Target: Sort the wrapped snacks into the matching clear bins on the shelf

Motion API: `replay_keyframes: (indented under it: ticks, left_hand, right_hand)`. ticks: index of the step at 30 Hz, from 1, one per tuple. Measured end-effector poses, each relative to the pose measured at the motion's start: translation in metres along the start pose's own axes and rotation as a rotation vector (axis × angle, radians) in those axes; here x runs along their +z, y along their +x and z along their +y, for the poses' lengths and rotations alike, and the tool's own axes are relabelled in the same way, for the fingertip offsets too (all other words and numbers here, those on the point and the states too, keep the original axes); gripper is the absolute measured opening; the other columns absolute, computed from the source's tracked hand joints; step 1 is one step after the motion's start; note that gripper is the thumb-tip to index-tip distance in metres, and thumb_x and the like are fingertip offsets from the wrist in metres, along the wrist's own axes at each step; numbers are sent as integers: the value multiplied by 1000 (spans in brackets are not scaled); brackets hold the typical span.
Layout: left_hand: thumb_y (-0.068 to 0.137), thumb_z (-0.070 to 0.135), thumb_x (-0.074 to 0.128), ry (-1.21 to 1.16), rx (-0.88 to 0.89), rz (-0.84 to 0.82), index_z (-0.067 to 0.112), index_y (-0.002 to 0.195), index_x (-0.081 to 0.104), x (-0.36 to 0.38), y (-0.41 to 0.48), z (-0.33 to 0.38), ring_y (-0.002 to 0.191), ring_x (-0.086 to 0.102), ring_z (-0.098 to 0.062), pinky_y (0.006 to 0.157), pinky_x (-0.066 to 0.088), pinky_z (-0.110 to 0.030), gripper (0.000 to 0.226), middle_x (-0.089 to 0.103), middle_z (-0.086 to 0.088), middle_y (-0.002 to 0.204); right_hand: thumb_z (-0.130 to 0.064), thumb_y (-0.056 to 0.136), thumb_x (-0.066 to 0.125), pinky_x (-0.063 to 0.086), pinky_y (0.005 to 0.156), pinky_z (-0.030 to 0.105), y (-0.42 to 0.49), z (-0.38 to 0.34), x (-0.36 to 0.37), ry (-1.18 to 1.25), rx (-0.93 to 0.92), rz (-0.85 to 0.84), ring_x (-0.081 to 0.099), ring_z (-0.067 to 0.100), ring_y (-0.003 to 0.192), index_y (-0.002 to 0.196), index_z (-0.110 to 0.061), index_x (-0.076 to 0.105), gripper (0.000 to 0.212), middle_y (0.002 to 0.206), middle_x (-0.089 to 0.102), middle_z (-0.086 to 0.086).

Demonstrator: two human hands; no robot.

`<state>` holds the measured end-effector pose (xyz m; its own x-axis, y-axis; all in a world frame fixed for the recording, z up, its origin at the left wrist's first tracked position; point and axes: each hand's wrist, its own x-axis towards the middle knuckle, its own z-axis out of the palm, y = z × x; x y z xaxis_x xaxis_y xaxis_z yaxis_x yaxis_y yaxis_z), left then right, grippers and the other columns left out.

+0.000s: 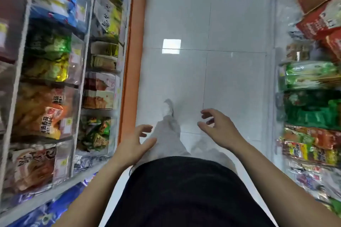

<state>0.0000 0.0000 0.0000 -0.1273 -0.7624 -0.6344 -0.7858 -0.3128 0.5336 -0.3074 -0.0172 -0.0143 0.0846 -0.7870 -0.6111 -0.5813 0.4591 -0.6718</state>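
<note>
Step in hand: between placements, by my reading; the person stands in the aisle looking down with nothing carried, so a fresh snack has yet to be picked
Left hand (135, 143): low and near, over the light trousers, fingers spread wide and loosely curled, holding nothing
Right hand (217, 127): a little farther out than the left, over the white tiled floor (184, 14), fingers wide and curled, also holding nothing
Wrapped snacks: none in either hand; all those visible already lie in the shelving on both sides
Clear bins, left shelf (77, 86): rows of clear compartments running from near to far; an orange packet bin (39, 110) near the left edge, a bin of green and gold packets (48, 51) farther along, a small bin of mixed green wrappers (95, 132) just left of the left hand
Right shelf (311, 97): piles of green packets (310, 112) mid-way, red boxes (321, 20) at the far end, mixed wrappers near; blurred, so labels cannot be read
Unsorted stock: no loose pile or carton of snacks is in view; where it lies cannot be told
Next move calls for: finding the unsorted snacks, closing one hand on a single packet, then matching its wrapper colour to a bin
Caution: motion blur hides the print, so the match needs a steadier look
</note>
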Motion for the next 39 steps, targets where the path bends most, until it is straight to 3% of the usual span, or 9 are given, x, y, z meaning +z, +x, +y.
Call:
replay_keyframes:
  ticks: [6,10,14,20,26,29,32,35,39]
  left_hand:
    - [86,53,63,-29,17,-50,34,130,55,-77,115,33,103,56,7,87,45,-20,48,58,24,122]
    - [87,53,62,-23,89,-52,36,128,56,-132,192,89,101,54,13,79,38,-8,45,58,24,120]
    - [87,52,63,-27,138,-90,32,130,56,-169,276,160,105,58,3,88,48,-25,48,60,20,121]
    - [78,66,53,-1,115,-78,38,129,55,-193,380,251,106,56,7,89,49,-26,59,58,26,120]
    - [88,49,64,-69,46,-6,35,127,57,-241,435,310,101,56,13,81,44,-14,42,60,25,119]
    - [89,45,65,-129,-2,44,36,125,57,-271,473,328,100,59,7,83,46,-18,38,62,22,118]
    - [89,44,66,-156,-20,66,35,125,57,-298,528,343,102,59,5,86,47,-20,38,62,21,119]
    - [89,45,65,-151,-4,41,32,128,58,-331,593,360,101,58,7,81,44,-14,41,61,21,120]
    - [85,57,59,-78,69,-6,37,130,54,-393,679,403,102,56,10,79,42,-12,50,57,27,120]
  right_hand:
    - [-48,89,62,44,75,18,86,-54,-43,-15,78,36,58,-3,96,129,-36,53,43,113,58,-24]
    - [-47,86,65,45,76,18,116,-76,-92,74,169,93,59,-3,92,125,-37,57,41,111,61,-23]
    - [-44,86,67,44,74,17,163,-85,-148,137,211,131,58,-8,89,120,-38,59,36,111,62,-21]
    - [-43,86,66,44,77,19,270,-102,-247,173,161,132,57,-7,91,120,-39,58,36,110,61,-23]
    - [-48,86,64,47,80,21,373,-172,-346,119,42,67,59,-3,94,119,-41,57,35,110,60,-24]
    - [-50,86,64,46,77,20,432,-211,-383,94,7,40,59,-3,93,117,-44,55,32,110,60,-25]
    - [-49,87,63,45,75,18,496,-243,-413,74,3,21,59,-2,93,118,-43,54,32,109,59,-25]
    - [-47,88,64,43,72,15,555,-270,-440,59,25,37,59,-4,90,118,-42,55,31,109,59,-24]
    - [-43,87,67,41,71,15,607,-301,-485,106,99,77,59,-8,85,115,-41,59,28,108,62,-22]
